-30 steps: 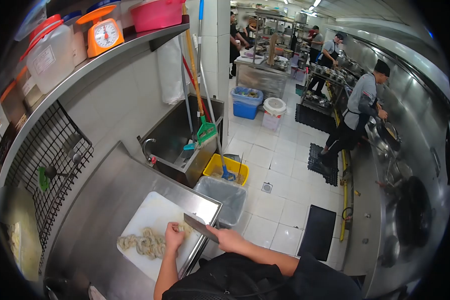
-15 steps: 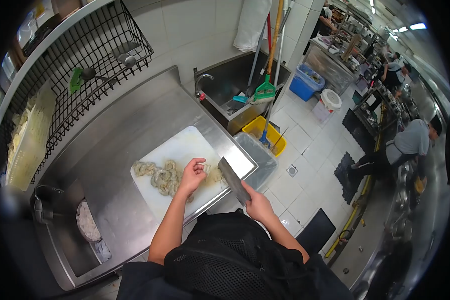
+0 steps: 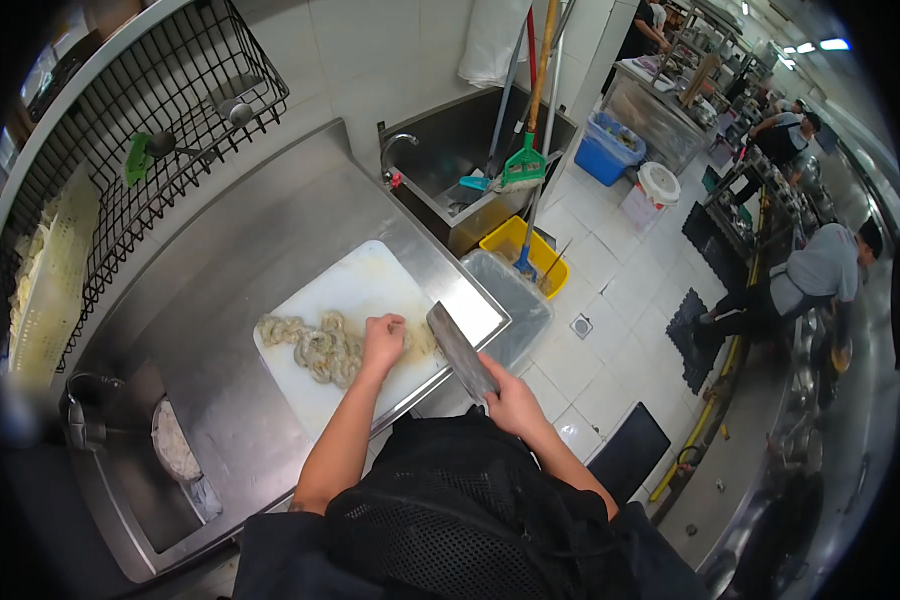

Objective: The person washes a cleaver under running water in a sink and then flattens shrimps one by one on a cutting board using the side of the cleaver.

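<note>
A white cutting board (image 3: 375, 262) lies on the steel counter, with a heap of raw peeled shrimp (image 3: 328, 350) across its middle and left. My left hand (image 3: 381, 345) is over the board just right of the heap, its fingers curled closed on a shrimp (image 3: 407, 342) that shows only in part. Small wet scraps lie on the board to the right of that hand. My right hand (image 3: 515, 402) grips the handle of a cleaver (image 3: 457, 345), whose broad blade is tilted over the board's right edge, apart from the shrimp.
A sink (image 3: 440, 150) holding long-handled brushes stands beyond the counter, with a yellow bin (image 3: 560, 275) and a clear tub (image 3: 515, 310) below. A wire rack (image 3: 190, 90) hangs at left above the counter. At right, a co-worker (image 3: 815, 270) bends over the cooking line.
My left hand has turned, and its fingers have drawn in closer together. The cleaver's blade has tilted, showing more of its flat side. The whole view has shifted slightly.
</note>
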A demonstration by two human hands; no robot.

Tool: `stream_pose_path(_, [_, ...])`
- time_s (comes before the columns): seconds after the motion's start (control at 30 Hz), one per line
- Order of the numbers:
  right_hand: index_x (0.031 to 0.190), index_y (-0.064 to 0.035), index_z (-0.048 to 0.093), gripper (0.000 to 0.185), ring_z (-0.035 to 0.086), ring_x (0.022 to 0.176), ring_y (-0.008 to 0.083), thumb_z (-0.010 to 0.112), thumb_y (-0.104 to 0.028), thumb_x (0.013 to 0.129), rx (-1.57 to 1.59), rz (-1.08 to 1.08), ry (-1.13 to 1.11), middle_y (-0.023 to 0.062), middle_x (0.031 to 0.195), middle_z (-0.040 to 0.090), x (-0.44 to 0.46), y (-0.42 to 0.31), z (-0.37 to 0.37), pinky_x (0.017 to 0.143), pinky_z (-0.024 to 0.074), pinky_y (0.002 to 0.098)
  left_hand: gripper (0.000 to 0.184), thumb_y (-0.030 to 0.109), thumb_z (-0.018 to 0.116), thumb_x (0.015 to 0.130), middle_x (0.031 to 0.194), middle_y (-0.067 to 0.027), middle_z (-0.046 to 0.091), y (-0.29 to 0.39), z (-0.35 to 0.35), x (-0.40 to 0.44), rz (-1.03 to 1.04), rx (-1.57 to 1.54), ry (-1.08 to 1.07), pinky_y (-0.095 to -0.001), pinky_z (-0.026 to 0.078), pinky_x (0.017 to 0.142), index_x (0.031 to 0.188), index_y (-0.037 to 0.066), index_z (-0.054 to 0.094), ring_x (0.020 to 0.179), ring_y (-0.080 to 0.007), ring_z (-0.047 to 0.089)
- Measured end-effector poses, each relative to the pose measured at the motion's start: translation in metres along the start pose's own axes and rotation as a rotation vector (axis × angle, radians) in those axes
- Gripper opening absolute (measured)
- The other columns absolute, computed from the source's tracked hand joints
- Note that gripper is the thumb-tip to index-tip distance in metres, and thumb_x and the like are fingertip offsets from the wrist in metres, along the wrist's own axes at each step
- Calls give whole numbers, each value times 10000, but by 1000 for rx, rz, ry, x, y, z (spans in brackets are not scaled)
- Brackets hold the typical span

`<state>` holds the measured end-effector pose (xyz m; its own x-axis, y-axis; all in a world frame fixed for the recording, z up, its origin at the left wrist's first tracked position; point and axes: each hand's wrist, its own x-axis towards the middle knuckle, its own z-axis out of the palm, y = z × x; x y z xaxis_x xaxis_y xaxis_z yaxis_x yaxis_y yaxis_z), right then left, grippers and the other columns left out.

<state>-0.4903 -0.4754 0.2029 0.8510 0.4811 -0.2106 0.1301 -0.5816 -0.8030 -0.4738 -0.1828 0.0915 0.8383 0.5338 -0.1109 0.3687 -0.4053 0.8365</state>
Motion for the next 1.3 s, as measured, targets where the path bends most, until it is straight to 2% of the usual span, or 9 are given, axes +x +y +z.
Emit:
stream_pose_path(0.2, [1551, -225, 459, 715, 668, 1058, 466, 635, -34, 885, -20, -18, 36, 296, 1152, 684, -2, 4, -3, 914, 531, 503, 207, 13, 639, 847, 1132, -177, 574, -5, -14, -12, 392, 247, -117, -457, 509, 950, 1021, 75, 732, 1040, -382, 604])
stream_pose_path(0.43, [1544, -206, 472, 703, 681, 1060, 452, 669, -48, 888, 48, 44, 10, 272, 1190, 693, 1, 13, -4, 930, 542, 462, 145, 62, 682, 814, 1040, -171, 641, 11, -31, -31, 421, 401, -129, -464, 516, 851, 927, 32, 597, 974, -374, 621])
stream_pose_path(0.57, [1534, -87, 478, 699, 653, 1249, 334, 689, 35, 879, 134, -2, 37, 253, 1358, 647, 0, 18, -2, 1034, 509, 406, 171, 139, 710, 849, 733, -133, 597, -9, -56, -13, 206, 46, 319, -434, 493, 658, 887, 43, 574, 667, -285, 591])
stream_pose_path(0.7, [1544, -75, 459, 704, 595, 1326, 329, 695, 23, 887, 185, -56, 72, 246, 1413, 610, 1, 36, 4, 1065, 488, 405, 179, 104, 731, 840, 734, -123, 609, -29, -149, 15, 69, 116, 499, -451, 486, 658, 873, 35, 569, 684, -300, 607])
stream_pose_path(0.87, [1545, -54, 449, 716, 590, 1314, 324, 723, -17, 884, 181, 83, 39, 227, 1390, 620, 3, 27, 1, 1075, 472, 388, 127, 74, 721, 825, 907, -176, 652, -85, -198, 22, 77, 573, 374, -492, 511, 808, 892, 33, 622, 889, -392, 622])
stream_pose_path(1.0, [1523, -50, 462, 681, 570, 1340, 408, 722, -74, 894, 231, 91, 20, 272, 1434, 585, 3, 25, 2, 1117, 453, 422, 117, 62, 696, 833, 1032, -194, 653, -64, -170, 13, 223, 608, 532, -497, 499, 904, 939, 40, 652, 1022, -392, 615])
stream_pose_path(1.07, [1518, -36, 464, 677, 558, 1357, 398, 722, -76, 893, 269, 153, 2, 264, 1455, 571, 3, 25, 4, 1124, 449, 429, 186, 74, 682, 840, 1111, -193, 650, -46, -153, 14, 227, 523, 217, -492, 498, 946, 1024, 41, 680, 1058, -408, 614])
stream_pose_path(1.2, [1515, -15, 459, 678, 549, 1371, 373, 720, -56, 891, 207, 58, 8, 260, 1473, 553, 4, 21, 7, 1123, 447, 421, 365, 95, 672, 843, 1196, -196, 648, -26, -120, 28, 135, 632, 51, -478, 508, 978, 1204, 50, 694, 1111, -395, 620])
stream_pose_path(1.3, [1517, -16, 456, 679, 557, 1365, 360, 720, -47, 892, 329, 82, -10, 258, 1455, 567, 4, 18, 8, 1121, 446, 411, 305, 91, 660, 855, 1176, -190, 660, -22, -110, 35, 67, 547, -12, -484, 511, 967, 1152, 66, 725, 1091, -383, 634])
